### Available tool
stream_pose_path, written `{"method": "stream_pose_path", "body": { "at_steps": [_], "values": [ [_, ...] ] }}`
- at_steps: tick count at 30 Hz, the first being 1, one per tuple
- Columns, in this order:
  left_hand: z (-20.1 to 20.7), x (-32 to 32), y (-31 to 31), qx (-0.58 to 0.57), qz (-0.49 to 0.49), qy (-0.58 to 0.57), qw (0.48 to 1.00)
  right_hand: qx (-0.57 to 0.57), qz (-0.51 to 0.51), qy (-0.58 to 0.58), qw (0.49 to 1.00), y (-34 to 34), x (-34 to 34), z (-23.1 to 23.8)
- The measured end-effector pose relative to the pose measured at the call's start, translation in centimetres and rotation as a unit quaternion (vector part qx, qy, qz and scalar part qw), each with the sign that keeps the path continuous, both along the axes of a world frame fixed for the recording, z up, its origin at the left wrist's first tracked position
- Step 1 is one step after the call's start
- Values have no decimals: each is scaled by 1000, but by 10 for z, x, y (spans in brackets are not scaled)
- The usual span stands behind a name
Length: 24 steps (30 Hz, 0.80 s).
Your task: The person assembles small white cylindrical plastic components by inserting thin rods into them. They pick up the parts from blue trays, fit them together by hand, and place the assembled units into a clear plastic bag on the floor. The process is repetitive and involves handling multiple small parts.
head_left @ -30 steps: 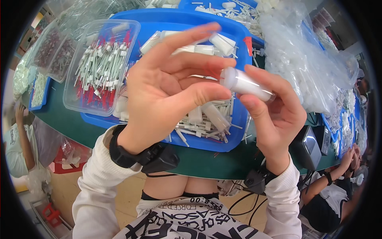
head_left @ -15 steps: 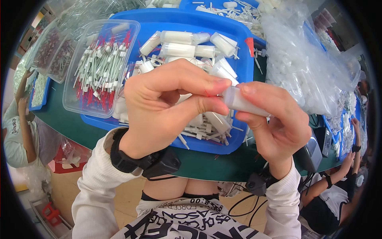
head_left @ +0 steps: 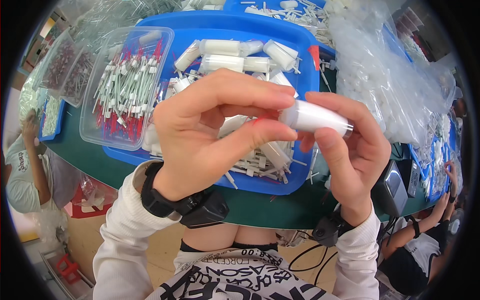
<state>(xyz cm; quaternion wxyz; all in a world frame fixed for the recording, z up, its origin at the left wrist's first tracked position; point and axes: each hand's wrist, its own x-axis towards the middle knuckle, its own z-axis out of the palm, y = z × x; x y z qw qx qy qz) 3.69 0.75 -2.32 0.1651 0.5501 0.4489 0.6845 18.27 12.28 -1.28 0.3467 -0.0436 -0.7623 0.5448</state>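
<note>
A short white cylinder with a see-through rim at each end (head_left: 317,118) is held up over the blue tray, lying roughly sideways. My right hand (head_left: 357,157) grips its right part, thumb below and fingers above and behind. At its left end, my left hand (head_left: 192,127) pinches with thumb and forefinger. A bit of red thin wire (head_left: 257,121) shows between the left fingers; where it joins the cylinder is hidden. Beneath my hands the blue tray (head_left: 285,187) holds several similar white cylinders (head_left: 220,47) and white sticks with red wires.
A see-through plastic box (head_left: 85,117) of white sticks with red wires overlaps the tray's left side. A plastic bag of white parts (head_left: 380,75) lies on the right. Black box-shaped devices (head_left: 390,187) stand at the right table edge. Other people sit at both sides.
The cylinder has turned so that more of its length shows. My right fingers have shifted along it, the thumb now below its right end. My left hand still pinches near the left end.
</note>
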Motion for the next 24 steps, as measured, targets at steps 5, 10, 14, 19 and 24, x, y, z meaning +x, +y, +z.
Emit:
{"method": "stream_pose_path", "body": {
  "at_steps": [5, 10, 14, 19, 24],
  "values": [
    [-1, -2, -2, 10, 31, 66, 997, 46, 8, 28, 998, 2, 0, -5],
    [3, 4, -7, 3, 5, 35, 999, 92, 19, 21, 995, 6, 3, -4],
    [2, 2, -8, 3, 46, 89, 995, 77, 7, 15, 997, 3, 3, -4],
    [0, 1, -5, 22, 66, 110, 992, 23, -20, 18, 999, -5, 2, -2],
    [0, 0, -5, 18, 54, 114, 992, 38, -15, 41, 998, -4, 1, -7]
  ]
}}
